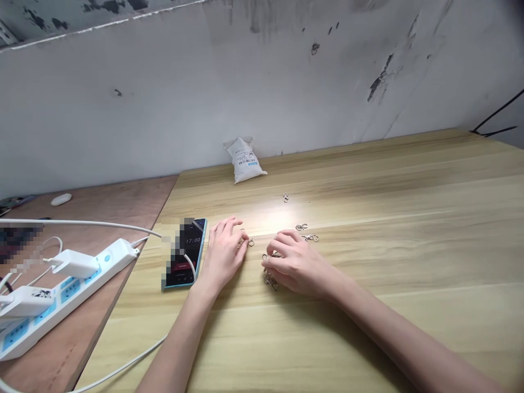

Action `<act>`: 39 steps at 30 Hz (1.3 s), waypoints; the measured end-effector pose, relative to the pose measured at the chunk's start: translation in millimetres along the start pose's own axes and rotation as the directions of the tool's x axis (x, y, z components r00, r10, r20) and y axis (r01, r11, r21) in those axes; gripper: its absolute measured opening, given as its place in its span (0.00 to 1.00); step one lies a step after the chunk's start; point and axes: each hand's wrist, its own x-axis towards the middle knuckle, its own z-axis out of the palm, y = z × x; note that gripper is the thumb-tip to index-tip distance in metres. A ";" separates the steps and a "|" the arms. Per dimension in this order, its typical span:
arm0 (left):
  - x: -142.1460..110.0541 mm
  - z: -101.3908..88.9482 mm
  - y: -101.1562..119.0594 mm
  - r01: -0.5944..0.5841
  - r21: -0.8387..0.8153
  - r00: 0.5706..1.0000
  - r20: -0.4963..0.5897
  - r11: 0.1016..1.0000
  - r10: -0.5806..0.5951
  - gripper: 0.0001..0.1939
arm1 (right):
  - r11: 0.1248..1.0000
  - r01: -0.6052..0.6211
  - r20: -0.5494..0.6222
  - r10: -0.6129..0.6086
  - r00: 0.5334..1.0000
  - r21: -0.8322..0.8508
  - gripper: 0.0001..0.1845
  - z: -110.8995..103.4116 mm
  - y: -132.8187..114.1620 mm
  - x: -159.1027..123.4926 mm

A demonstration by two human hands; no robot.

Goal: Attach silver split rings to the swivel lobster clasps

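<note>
My left hand (224, 248) rests on the wood-grain table with its fingers bent and thumb near the index finger. A small metal clasp with a ring (251, 242) is at those fingertips, partly hidden by them. To its right, my right hand (297, 261) curls over a small pile of metal clasps (270, 280), its fingers closed on one at the top. The palm and fingers cover part of the pile. Just beyond this hand lie two more metal clasps, one nearer (311, 238) and one farther (302, 226). Another clasp (285, 197) lies farther back.
A phone (189, 254) with a cable lies left of my left hand. White plastic packaging (245, 161) leans near the wall. On the brown surface at left sits a power strip (77, 292) with chargers; a white cable (126, 364) crosses the near left.
</note>
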 end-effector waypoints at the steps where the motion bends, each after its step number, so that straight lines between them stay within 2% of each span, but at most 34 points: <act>1: -0.4 0.7 0.1 -0.006 0.005 1.000 0.003 1.000 0.006 0.06 | 0.999 -0.006 0.014 0.005 1.000 0.043 0.09 -1.9 0.5 -0.4; 3: -1.0 1.7 0.8 -0.015 0.008 1.000 0.005 1.000 0.015 0.06 | 0.991 -0.051 0.011 0.050 0.999 0.124 0.08 -7.7 7.2 -1.3; 6: -1.2 0.6 2.4 -0.011 0.007 1.000 -0.014 1.000 0.011 0.06 | 0.963 -0.241 -0.047 0.248 0.968 0.123 0.11 -18.0 33.9 0.8; 9: -0.7 -2.8 5.4 -0.015 -0.001 0.999 -0.040 1.000 0.015 0.06 | 0.861 -0.496 0.007 0.500 0.866 -0.112 0.15 -21.1 69.5 12.8; 11: -0.4 -4.6 8.0 -0.024 -0.006 0.998 -0.050 1.000 0.024 0.06 | 0.723 -0.620 0.060 0.665 0.745 -0.305 0.17 -16.8 89.4 25.6; 13: -0.2 -4.9 9.9 -0.031 -0.013 0.998 -0.049 0.999 0.030 0.05 | 0.663 -0.656 0.056 0.718 0.694 -0.362 0.20 -8.8 103.0 39.1; 15: -0.3 -3.5 10.4 -0.031 -0.026 0.999 -0.043 0.999 0.030 0.05 | 0.642 -0.657 0.066 0.733 0.677 -0.395 0.20 -0.2 110.2 50.3; 18: -1.0 0.1 9.0 -0.032 -0.058 0.998 -0.051 0.998 0.029 0.05 | 0.644 -0.646 0.080 0.731 0.678 -0.409 0.18 8.3 113.2 59.3; 24: -1.7 1.5 9.5 -0.061 -0.100 0.996 -0.070 0.993 0.054 0.06 | 0.745 -0.597 0.138 0.653 0.745 -0.297 0.13 4.3 105.1 59.5; 28: -0.8 -2.7 15.3 -0.060 -0.189 0.996 -0.075 0.980 0.047 0.06 | 0.813 -0.575 0.183 0.581 0.793 -0.091 0.11 -1.4 77.7 47.5; 31: -0.3 -7.4 22.4 -0.023 -0.294 0.995 -0.104 0.955 -0.008 0.06 | 0.825 -0.551 0.249 0.511 0.823 0.129 0.15 -4.0 46.3 29.7; 33: -0.3 -10.1 27.4 -0.046 -0.340 0.991 -0.135 0.939 -0.001 0.06 | 0.641 -0.581 0.281 0.515 0.810 0.501 0.14 -5.6 27.8 19.1; 34: -0.4 -11.1 29.5 -0.066 -0.352 0.988 -0.151 0.934 0.013 0.05 | 0.541 -0.584 0.299 0.526 0.796 0.605 0.13 -6.4 20.8 15.4; 36: -0.6 -12.0 32.0 -0.104 -0.361 0.984 -0.175 0.927 0.043 0.04 | 0.405 -0.577 0.335 0.527 0.781 0.709 0.13 -7.5 12.3 11.9; 39: -0.6 -11.5 31.4 -0.133 -0.355 0.979 -0.195 0.925 0.066 0.03 | 0.271 -0.555 0.357 0.534 0.767 0.787 0.14 -6.1 10.2 11.5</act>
